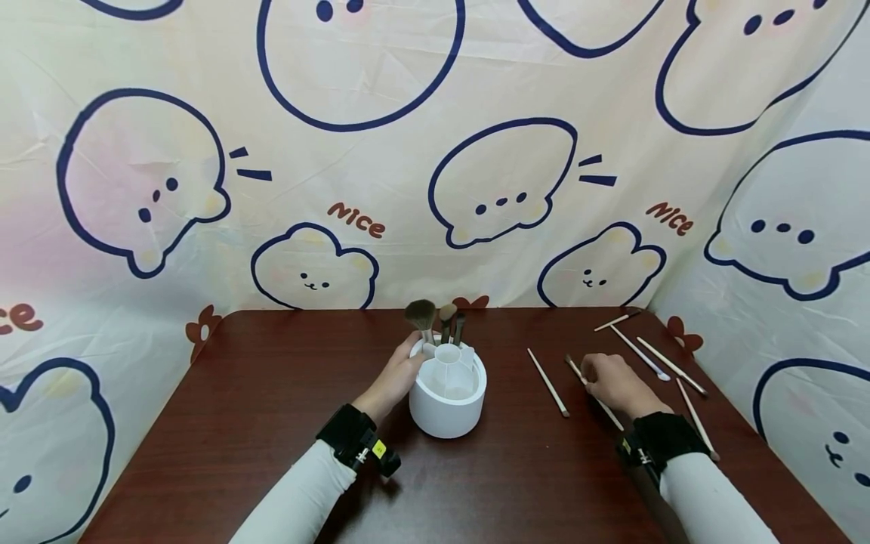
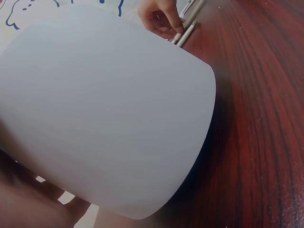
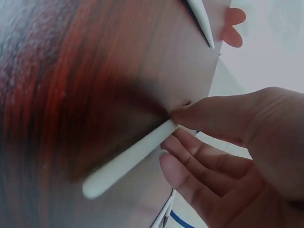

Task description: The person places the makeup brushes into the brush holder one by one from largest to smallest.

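Observation:
A round white makeup brush holder with inner dividers stands on the brown table. Several makeup brushes stand upright in its back part, bristles up. My left hand grips the holder at its left side, with the thumb by the rim. In the left wrist view the holder's smooth wall hides most of the fingers. My right hand pinches a slim makeup brush between thumb and fingers, low over the tabletop. Its pale handle slants out from the fingertips in the right wrist view.
Left of the right hand lies a loose brush. Several more lie to the right, among them a white one and one near the table's right edge. A patterned cloth hangs behind the table.

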`<move>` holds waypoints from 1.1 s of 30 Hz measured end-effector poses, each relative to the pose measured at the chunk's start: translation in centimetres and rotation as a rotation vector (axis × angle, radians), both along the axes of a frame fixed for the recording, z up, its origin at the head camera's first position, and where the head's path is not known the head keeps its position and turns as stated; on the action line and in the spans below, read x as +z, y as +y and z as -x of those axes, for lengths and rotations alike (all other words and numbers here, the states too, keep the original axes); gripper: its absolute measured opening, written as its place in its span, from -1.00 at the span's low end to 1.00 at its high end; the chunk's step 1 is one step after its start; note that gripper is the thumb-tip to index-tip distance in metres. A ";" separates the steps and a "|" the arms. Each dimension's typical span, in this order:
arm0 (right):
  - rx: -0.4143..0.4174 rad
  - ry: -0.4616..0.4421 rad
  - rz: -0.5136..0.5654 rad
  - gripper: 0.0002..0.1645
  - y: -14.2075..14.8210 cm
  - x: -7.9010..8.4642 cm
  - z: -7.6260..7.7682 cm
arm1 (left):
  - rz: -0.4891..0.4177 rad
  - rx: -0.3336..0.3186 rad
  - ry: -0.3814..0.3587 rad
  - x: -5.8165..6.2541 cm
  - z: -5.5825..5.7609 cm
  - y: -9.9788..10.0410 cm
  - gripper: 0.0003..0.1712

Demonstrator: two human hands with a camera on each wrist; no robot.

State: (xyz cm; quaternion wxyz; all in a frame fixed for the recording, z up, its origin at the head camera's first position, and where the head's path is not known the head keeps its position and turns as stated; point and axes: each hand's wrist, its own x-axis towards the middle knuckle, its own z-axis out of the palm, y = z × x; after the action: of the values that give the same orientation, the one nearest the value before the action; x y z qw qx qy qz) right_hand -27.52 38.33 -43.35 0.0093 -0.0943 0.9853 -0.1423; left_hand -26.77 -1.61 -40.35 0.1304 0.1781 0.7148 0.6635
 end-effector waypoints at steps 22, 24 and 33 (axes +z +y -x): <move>0.068 0.136 0.146 -0.76 -3.3 4.6 -0.4 | -0.016 0.019 0.028 -1.5 0.9 0.3 -0.36; 0.084 0.177 0.171 -0.78 -4.4 5.9 -0.6 | -0.016 0.028 0.031 -1.9 1.1 0.4 -0.37; 0.111 0.423 0.347 -0.82 -8.7 9.5 -1.1 | 0.019 0.054 0.009 -2.1 1.1 0.3 -0.32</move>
State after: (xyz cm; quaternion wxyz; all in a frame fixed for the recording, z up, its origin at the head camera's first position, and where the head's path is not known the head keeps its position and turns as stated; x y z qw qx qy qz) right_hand -26.39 29.63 -33.82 -0.2051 -0.1760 0.9196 -0.2851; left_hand -27.83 -1.27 -42.45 0.1108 0.1603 0.7264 0.6591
